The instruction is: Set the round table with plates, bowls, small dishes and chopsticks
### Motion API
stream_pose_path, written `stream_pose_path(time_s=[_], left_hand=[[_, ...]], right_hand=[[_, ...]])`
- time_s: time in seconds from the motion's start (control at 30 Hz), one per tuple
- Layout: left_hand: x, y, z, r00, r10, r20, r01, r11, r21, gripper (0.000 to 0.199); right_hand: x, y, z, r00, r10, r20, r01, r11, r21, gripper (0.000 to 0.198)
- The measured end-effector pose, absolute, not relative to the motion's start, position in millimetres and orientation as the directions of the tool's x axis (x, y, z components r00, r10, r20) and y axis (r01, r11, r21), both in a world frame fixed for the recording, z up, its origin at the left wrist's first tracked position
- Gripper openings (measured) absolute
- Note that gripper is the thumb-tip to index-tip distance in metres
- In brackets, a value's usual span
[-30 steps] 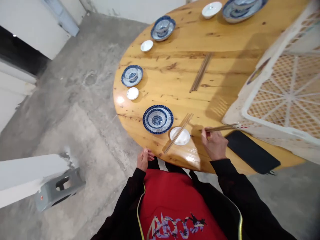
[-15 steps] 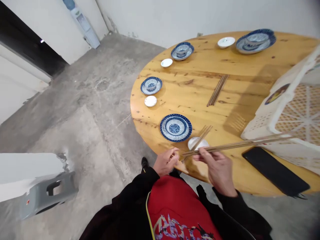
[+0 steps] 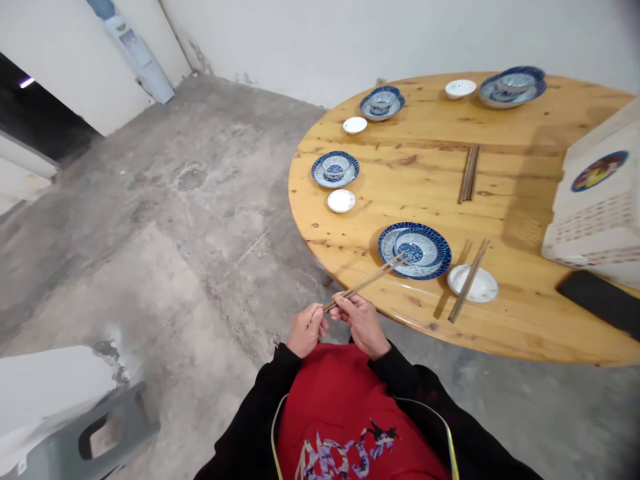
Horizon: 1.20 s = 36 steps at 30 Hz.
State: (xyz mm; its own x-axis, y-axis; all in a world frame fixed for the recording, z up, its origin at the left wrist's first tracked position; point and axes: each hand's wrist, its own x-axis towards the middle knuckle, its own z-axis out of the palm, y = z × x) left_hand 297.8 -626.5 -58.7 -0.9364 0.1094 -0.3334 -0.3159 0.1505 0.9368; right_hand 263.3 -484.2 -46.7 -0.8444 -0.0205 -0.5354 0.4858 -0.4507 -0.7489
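**Chopsticks drawn back from the crate side to the table's near edge**

A bare concrete floor (image 3: pixel 165 220) is surrounding the round wooden table (image 3: pixel 505 133), which is filling the upper right of the view.

Nearest to the body, both hands are meeting just off the table's near rim. The left hand (image 3: pixel 306 329) is pinching the butt ends of a pair of chopsticks (image 3: pixel 367 283), and the right hand (image 3: pixel 361 323) is closing its fingers around the same pair just beside it. The tips are pointing up and right, over the rim of the nearest blue-patterned plate (image 3: pixel 415 250).

Change: half a second ago the right hand was holding the pair out level toward the white plastic crate (image 3: pixel 595 200) while the left hand was only approaching. Now both are gripping it, and the pair is pulled in close to the torso and angled toward the plate. Judged from this, the pair is being squared up in the hands.

Clearance, working outward: a small white dish (image 3: pixel 473 283) with a second pair of chopsticks (image 3: pixel 467 281) across it is lying just right of the plate; a black phone (image 3: pixel 600 301) is lying further right. Mid-table, a loose bundle of chopsticks (image 3: pixel 469 173) is lying on open wood. Left and far settings, each a blue plate with bowl (image 3: pixel 335 169) and a white saucer (image 3: pixel 341 201), are lacking chopsticks. The floor to the left is offering walking room; a grey stool (image 3: pixel 100 433) is standing near left.
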Motion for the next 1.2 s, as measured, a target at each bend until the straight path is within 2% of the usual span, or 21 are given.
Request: stream_pose_path(time_s=[0.27, 0.5, 0.83, 1.07, 1.2], left_hand=[[273, -667, -57, -0.935, 0.143, -0.324, -0.311, 0.102, 0.945, 0.048], [221, -705, -65, -0.927, 0.133, -0.349, -0.333, 0.131, 0.934, 0.041], [31, -712, -73, -0.884, 0.314, -0.347, -0.240, 0.332, 0.912, 0.035], [-52, -700, -101, -0.798, 0.392, -0.457, -0.359, 0.300, 0.884, 0.036], [-67, -696, -113, -0.738, 0.431, -0.519, -0.447, 0.263, 0.855, 0.039]], right_hand=[[230, -521, -47, -0.864, -0.032, -0.502, 0.469, -0.413, -0.781, 0.049], [154, -515, -65, -0.877, 0.164, -0.452, 0.336, -0.463, -0.820, 0.041], [6, -479, -93, -0.783, 0.438, -0.442, 0.158, -0.547, -0.822, 0.036], [-65, -458, -106, -0.672, 0.531, -0.516, 0.180, -0.558, -0.810, 0.029], [-81, -451, -114, -0.658, 0.526, -0.539, 0.194, -0.573, -0.796, 0.032]])
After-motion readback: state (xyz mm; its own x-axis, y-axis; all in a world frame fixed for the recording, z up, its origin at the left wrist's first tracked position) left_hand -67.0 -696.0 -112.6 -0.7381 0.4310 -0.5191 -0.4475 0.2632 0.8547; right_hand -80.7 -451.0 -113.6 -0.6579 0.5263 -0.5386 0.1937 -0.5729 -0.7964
